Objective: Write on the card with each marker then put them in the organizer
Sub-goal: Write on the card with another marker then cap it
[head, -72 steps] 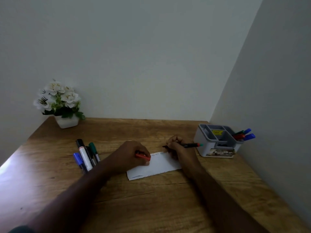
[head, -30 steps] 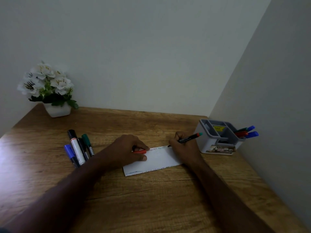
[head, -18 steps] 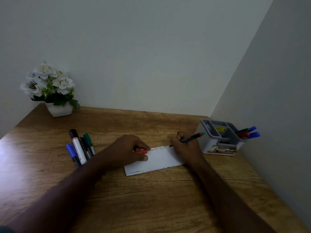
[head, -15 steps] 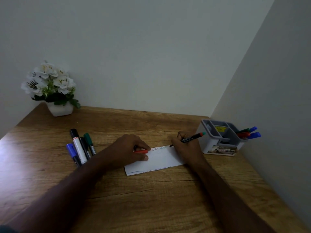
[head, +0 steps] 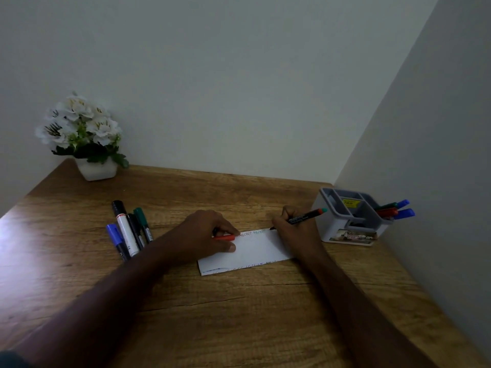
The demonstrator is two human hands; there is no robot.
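The right hand (head: 295, 229) grasps a black marker (head: 303, 217), its tip on the far edge of the white card (head: 255, 251). The left hand (head: 204, 235) rests on the card's left end, fingers curled round a red cap (head: 224, 237). The organizer (head: 350, 221) stands right of the card, markers inside

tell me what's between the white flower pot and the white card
In the head view, four markers lie side by side on the wooden table, between the white flower pot and white card.
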